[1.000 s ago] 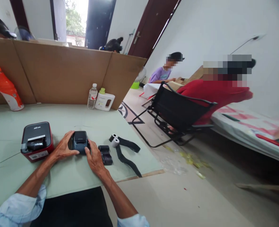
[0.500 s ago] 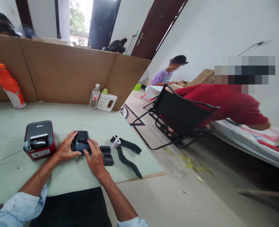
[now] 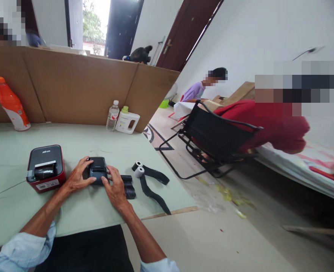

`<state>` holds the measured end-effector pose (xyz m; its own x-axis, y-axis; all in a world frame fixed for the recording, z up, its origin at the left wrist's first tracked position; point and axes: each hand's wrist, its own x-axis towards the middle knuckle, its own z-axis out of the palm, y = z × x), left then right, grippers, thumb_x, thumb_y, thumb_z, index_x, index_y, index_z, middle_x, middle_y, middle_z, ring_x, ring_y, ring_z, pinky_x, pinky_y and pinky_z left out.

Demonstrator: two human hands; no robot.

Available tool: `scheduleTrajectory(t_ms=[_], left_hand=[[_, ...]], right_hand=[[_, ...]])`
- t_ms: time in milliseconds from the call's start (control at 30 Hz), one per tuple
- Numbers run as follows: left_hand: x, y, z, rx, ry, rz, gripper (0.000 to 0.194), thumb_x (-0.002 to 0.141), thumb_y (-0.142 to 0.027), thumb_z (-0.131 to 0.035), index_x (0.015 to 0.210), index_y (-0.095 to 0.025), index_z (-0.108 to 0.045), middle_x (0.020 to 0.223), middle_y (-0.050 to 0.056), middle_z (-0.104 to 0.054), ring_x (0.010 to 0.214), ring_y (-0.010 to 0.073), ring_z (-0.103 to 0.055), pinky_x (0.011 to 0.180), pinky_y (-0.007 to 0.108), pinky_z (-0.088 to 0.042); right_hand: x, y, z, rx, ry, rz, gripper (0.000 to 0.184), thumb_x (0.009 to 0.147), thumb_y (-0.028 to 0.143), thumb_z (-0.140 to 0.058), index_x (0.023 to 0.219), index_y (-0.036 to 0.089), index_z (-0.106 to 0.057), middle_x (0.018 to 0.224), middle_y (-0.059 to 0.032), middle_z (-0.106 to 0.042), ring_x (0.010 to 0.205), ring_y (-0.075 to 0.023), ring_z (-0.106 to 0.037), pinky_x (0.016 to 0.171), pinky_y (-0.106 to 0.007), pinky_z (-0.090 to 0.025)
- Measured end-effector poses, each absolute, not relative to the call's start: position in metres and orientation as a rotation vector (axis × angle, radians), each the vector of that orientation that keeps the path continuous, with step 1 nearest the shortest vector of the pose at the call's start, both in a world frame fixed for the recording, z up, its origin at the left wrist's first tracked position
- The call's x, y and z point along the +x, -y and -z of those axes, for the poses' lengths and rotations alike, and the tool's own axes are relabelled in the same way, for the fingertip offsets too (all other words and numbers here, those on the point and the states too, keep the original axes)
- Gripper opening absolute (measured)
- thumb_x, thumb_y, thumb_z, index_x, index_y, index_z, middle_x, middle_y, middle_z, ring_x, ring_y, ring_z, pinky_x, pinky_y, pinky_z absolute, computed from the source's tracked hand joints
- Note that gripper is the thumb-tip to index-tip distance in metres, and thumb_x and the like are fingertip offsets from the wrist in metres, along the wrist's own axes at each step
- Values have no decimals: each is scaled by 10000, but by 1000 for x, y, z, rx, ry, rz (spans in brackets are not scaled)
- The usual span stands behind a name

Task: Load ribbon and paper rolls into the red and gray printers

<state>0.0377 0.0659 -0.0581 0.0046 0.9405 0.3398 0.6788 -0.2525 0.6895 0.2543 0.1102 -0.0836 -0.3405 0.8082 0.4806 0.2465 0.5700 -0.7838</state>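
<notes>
A small dark printer [image 3: 97,169] sits on the pale green table [image 3: 16,215] in front of me. My left hand [image 3: 77,177] wraps its left side with thumb and fingers. Against its right side presses my right hand [image 3: 115,188], fingers curled on it. Just right of that hand lie dark paper rolls [image 3: 128,186] and two small rolls with long black strips unrolled [image 3: 151,184]. A second, red and black printer [image 3: 45,168] stands to the left, untouched.
A cardboard screen [image 3: 79,88] lines the table's far edge, with an orange bottle [image 3: 11,104], a water bottle [image 3: 111,115] and a white jug [image 3: 127,121] before it. A person in red sits in a black folding chair [image 3: 214,139] to the right. Another person sits farther back.
My hands have stayed on the small printer, the fingers shifting slightly. The person in red has leaned farther to the right. The view has drifted a little.
</notes>
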Motion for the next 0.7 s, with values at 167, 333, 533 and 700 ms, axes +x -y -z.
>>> scheduleTrajectory(t_ms=[167, 333, 533, 700], left_hand=[[44, -74, 48, 1869, -1737, -1121, 352, 865, -280, -646, 1205, -217, -711, 1525, 145, -487, 1429, 328, -501, 1155, 551, -468], [47, -83, 38, 1829, -1799, -1112, 225, 850, -228, -618, 1019, -231, -766, 1384, 108, -558, 1318, 294, -584, 1073, 502, -546], [49, -91, 32, 1847, -1818, -1140, 192, 898, -349, -621, 859, -230, -767, 1309, 96, -610, 1262, 285, -610, 1068, 491, -545], [53, -95, 34, 1803, -1830, -1171, 280, 934, -388, -563, 807, -215, -744, 1287, 100, -635, 1227, 268, -632, 1049, 457, -557]], right_hand=[[253, -128, 75, -787, 1909, -811, 413, 930, 222, -584, 1339, 222, -636, 1315, -127, -648, 1159, -254, -657, 951, -410, -601], [253, -137, 72, -777, 1879, -910, 412, 905, 187, -543, 1297, 236, -659, 1262, -101, -659, 1020, -211, -690, 808, -338, -623], [250, -148, 69, -764, 1871, -948, 377, 879, 186, -577, 1231, 240, -700, 1212, -85, -674, 998, -205, -697, 774, -315, -616], [241, -160, 67, -787, 1913, -889, 300, 865, 203, -663, 1153, 244, -738, 1238, -89, -672, 1113, -237, -669, 843, -360, -609]])
